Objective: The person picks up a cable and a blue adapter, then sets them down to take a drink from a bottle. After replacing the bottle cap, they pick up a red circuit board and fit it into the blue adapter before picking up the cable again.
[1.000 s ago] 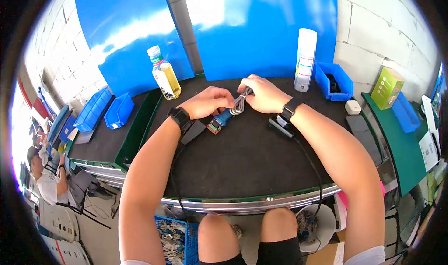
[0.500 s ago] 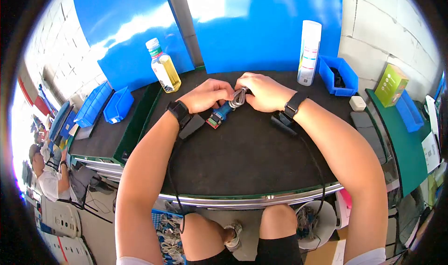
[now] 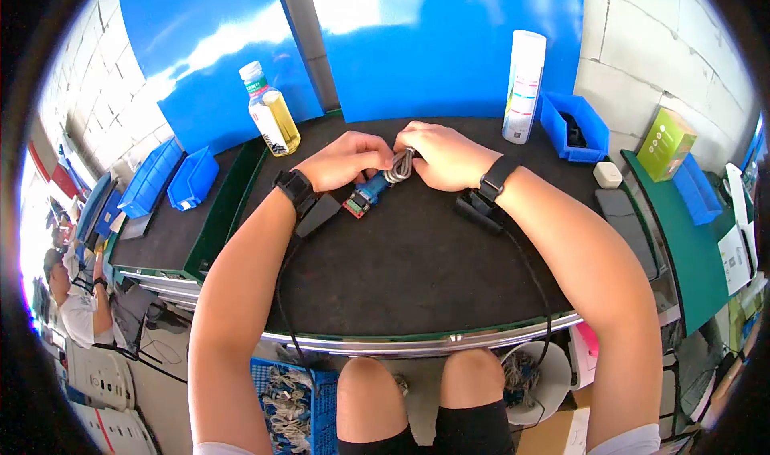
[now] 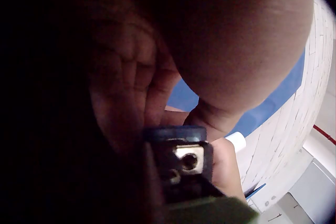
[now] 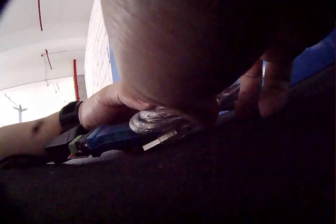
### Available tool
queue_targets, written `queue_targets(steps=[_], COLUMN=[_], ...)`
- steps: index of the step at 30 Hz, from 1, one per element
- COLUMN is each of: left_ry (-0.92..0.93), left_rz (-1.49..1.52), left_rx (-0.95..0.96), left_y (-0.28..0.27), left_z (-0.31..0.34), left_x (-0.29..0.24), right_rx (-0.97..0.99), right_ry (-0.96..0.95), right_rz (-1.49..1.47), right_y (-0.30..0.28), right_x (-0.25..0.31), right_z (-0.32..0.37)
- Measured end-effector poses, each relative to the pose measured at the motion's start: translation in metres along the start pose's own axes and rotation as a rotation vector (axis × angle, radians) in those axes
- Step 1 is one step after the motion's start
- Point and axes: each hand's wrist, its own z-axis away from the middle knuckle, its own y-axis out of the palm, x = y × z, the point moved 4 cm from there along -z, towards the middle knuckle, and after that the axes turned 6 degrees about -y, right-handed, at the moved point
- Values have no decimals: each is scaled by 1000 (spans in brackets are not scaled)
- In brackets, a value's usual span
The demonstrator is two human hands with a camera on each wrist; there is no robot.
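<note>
A grey cable (image 3: pixel 400 167) is bundled in a coil between my two hands. At its left end is a blue adapter (image 3: pixel 372 188) with a green terminal block and a bit of red board, lying low over the dark mat. My left hand (image 3: pixel 345 163) pinches the coil's left side, just above the adapter. The right hand (image 3: pixel 447 157) grips the other side of the coil, its fingertips partly hidden behind the cable. Under the loops, the right wrist view shows a flat metal plug (image 5: pixel 160 140). A screw terminal (image 4: pixel 189 160) faces the left wrist camera.
Behind the hands stand a bottle of yellow liquid (image 3: pixel 275 122) and a white spray can (image 3: pixel 524 90). A blue bin (image 3: pixel 574 126), a small white block (image 3: pixel 607 175) and a dark flat slab (image 3: pixel 626 222) are at right. Blue bins (image 3: pixel 192 179) line the left; a seated person (image 3: pixel 80 311) is beyond.
Both hands, with the cable and adapter, have shifted slightly left in the head view, which has itself moved a little. The grip on the coil stays much the same.
</note>
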Motion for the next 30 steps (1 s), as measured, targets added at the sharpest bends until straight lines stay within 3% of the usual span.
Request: queue_targets(steps=[19,30], left_ry=[33,40], left_rz=[-112,-87], left_rx=[13,21], left_y=[-2,-2], left_z=[-4,-9], left_x=[3,9], right_rx=[44,51], right_ry=[178,98], right_rz=[108,128], right_y=[-13,-5], right_x=[14,7], right_z=[4,4])
